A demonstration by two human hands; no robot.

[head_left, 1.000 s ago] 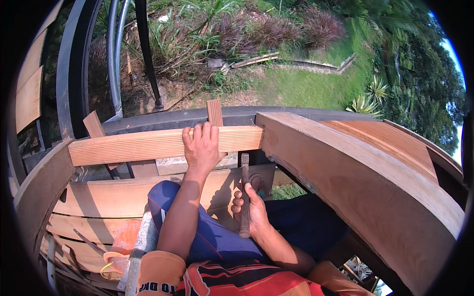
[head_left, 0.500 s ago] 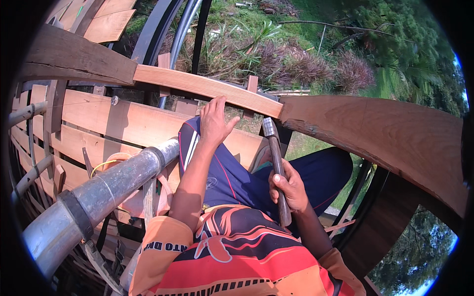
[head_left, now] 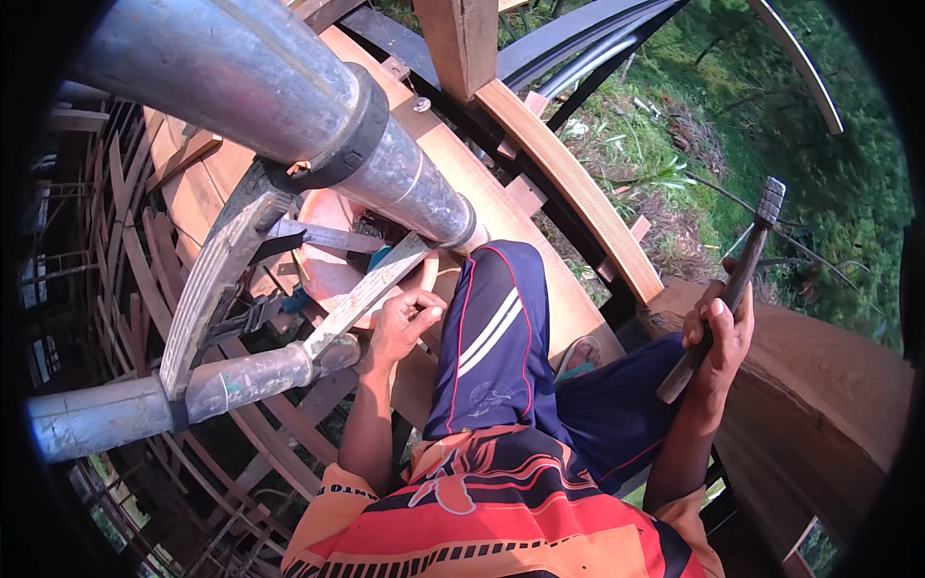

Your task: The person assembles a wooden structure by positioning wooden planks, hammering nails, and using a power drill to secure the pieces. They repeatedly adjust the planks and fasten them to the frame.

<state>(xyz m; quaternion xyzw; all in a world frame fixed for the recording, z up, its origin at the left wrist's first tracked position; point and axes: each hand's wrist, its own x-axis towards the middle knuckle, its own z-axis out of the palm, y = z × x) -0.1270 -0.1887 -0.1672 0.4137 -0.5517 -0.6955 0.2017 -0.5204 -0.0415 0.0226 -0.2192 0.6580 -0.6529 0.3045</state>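
Note:
My right hand [head_left: 725, 339] grips a hammer [head_left: 740, 279] by its dark wooden handle. The grey metal head points up, out over the greenery. At the left, my left hand [head_left: 403, 326] is beside the rim of a reddish, round container [head_left: 318, 207], next to a weathered wooden slat [head_left: 371, 294]. Its fingers are curled in toward the thumb; whatever they may hold cannot be made out. Several tools or strips lie in the container, partly hidden by a metal pole. A striped, light brown strip of wood [head_left: 578, 183] lies beyond my knee, with neither hand on it.
A thick metal pole [head_left: 241, 77] slants in from the upper left, and a thinner pole [head_left: 246, 385] crosses below it. An upright wooden post [head_left: 461, 43] meets the strip's far end. A broad curved timber [head_left: 819, 376] runs along the right. Slats and scaffolding drop away at left.
The view has swung left. My left hand has come off the striped wood strip to the container's rim, its fingers now curled. My right hand has lifted the hammer up and to the right.

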